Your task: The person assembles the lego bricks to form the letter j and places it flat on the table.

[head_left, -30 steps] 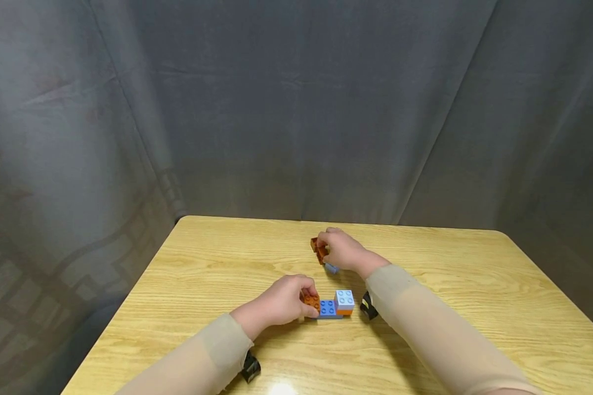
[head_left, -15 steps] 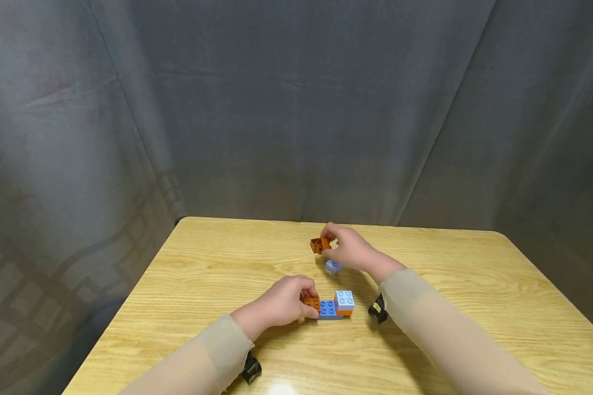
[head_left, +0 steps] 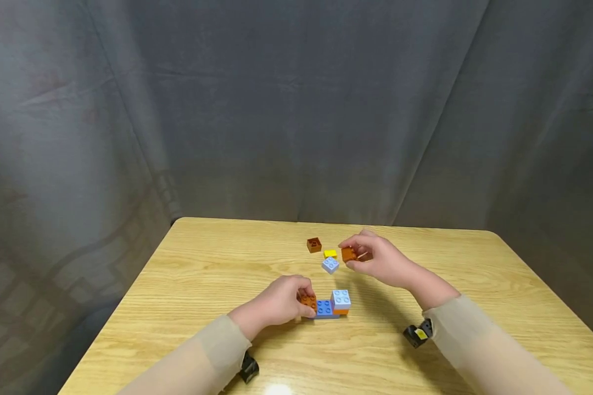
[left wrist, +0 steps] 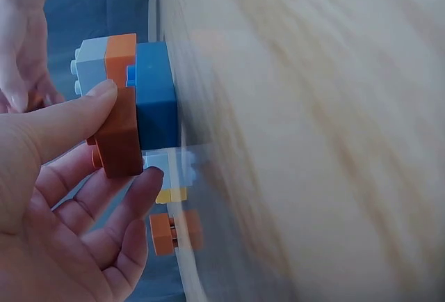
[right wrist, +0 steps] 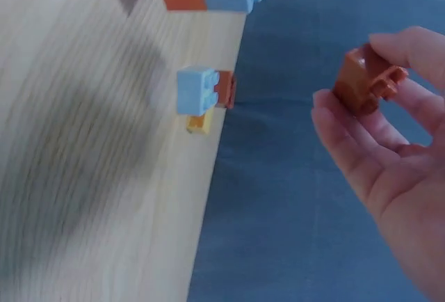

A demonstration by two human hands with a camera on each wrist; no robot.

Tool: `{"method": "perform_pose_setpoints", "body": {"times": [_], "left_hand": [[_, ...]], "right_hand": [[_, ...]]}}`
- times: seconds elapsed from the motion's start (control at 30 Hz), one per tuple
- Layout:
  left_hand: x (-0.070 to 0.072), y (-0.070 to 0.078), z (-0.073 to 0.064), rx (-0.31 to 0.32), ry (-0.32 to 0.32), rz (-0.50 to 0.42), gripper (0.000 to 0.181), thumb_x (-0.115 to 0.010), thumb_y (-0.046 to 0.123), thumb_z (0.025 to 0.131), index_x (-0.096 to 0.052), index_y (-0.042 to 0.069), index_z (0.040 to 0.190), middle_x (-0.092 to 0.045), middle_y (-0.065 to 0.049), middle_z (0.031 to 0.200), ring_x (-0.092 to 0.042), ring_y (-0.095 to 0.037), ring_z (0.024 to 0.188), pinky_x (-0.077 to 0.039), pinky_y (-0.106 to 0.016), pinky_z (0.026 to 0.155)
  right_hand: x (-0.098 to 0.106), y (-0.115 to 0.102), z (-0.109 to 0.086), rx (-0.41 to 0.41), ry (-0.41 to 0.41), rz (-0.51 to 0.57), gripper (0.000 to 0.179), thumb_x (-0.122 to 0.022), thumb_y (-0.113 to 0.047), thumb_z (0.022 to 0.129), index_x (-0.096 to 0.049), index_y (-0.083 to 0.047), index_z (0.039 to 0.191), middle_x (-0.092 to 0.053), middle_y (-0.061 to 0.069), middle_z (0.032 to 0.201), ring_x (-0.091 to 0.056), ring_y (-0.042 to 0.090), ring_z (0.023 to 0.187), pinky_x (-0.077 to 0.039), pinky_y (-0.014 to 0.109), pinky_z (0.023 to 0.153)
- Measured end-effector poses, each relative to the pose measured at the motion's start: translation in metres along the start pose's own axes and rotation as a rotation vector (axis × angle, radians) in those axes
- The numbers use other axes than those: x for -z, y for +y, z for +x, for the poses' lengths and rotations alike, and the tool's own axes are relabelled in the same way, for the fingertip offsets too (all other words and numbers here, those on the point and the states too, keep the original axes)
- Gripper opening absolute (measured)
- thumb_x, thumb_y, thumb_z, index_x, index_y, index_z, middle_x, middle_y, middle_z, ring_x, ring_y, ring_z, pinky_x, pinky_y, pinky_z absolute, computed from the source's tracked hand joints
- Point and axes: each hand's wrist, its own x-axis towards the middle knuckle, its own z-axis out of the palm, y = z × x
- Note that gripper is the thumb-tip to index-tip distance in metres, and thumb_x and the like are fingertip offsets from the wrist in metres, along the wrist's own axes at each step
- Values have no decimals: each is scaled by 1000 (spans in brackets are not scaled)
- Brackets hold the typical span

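Note:
My left hand [head_left: 279, 302] pinches a reddish-brown toy brick [left wrist: 119, 135] between thumb and fingers. That brick sits on the left end of a longer blue brick [head_left: 324, 309] lying on the table. At the blue brick's right end, an orange brick [left wrist: 121, 57] carries a light blue one [head_left: 341, 299]. Farther right and back, my right hand [head_left: 382, 262] holds another reddish-brown brick [right wrist: 361, 83] by its fingertips, raised off the table in the right wrist view. Its studs face toward the palm there.
Beyond the built bricks lie a loose light blue brick [head_left: 330, 265], a yellow brick [head_left: 330, 254] and a reddish-brown brick [head_left: 314, 245] with its hollow underside up. The wooden table [head_left: 217, 247] ends at a grey curtain [head_left: 296, 109] behind.
My right hand has picked a reddish-brown brick from the loose ones and carried it right, exposing the yellow brick. The left hand keeps its place on the built bricks.

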Motion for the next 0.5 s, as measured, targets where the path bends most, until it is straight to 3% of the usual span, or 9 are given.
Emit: {"method": "perform_pose_setpoints", "body": {"times": [0.23, 0.5], "left_hand": [[0, -1, 2, -1, -4, -5, 23, -85, 19, 79, -64, 19, 86, -58, 10, 83, -54, -10, 77, -46, -29, 71], [0, -2, 4, -10, -4, -16, 23, -85, 18, 79, -63, 19, 86, -59, 10, 82, -55, -10, 77, -46, -29, 70]], "right_hand": [[-2, -14, -19, 59, -96, -63, 37, -80, -5, 83, -62, -9, 115, -59, -3, 95, -58, 17, 87, -54, 37, 75], [-14, -15, -23, 94, -175, -133, 30, -84, -8, 79, -63, -16, 99, -61, -9, 91, -59, 11, 84, -52, 43, 75]]}}
